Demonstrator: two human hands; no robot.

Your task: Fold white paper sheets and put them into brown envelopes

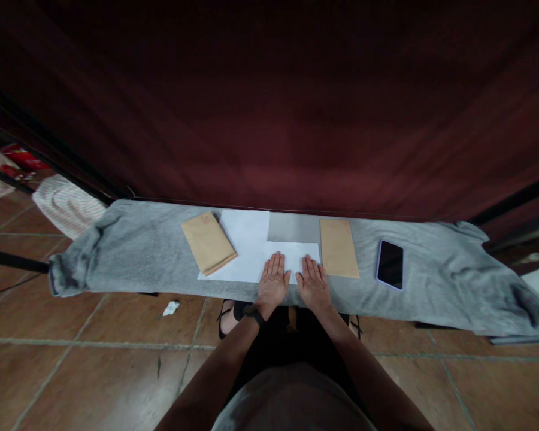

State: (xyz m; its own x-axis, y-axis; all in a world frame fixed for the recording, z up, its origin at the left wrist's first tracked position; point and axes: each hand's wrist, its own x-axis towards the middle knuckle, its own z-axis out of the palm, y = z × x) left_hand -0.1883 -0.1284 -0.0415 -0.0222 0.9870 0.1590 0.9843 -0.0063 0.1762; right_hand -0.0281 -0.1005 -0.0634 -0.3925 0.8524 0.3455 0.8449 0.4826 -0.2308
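Observation:
My left hand [273, 280] and my right hand [313, 282] lie flat, fingers stretched out, on a folded white sheet of paper [296, 249]. Both rest close to its near edge, a little apart from each other. Left of them, more white paper [247, 230] lies flat, partly under a stack of brown envelopes [209, 242] that sits at a slant. Just right of the folded sheet is a single brown envelope [340, 248]. Whatever lies under my palms is hidden.
A grey cloth [139, 251] covers the long narrow surface. On it at the right lies a phone [390, 264] with a purple case. Behind stands a dark red panel [287, 149]. Crumpled white tissue [171, 307] lies on the tiled floor [117, 371].

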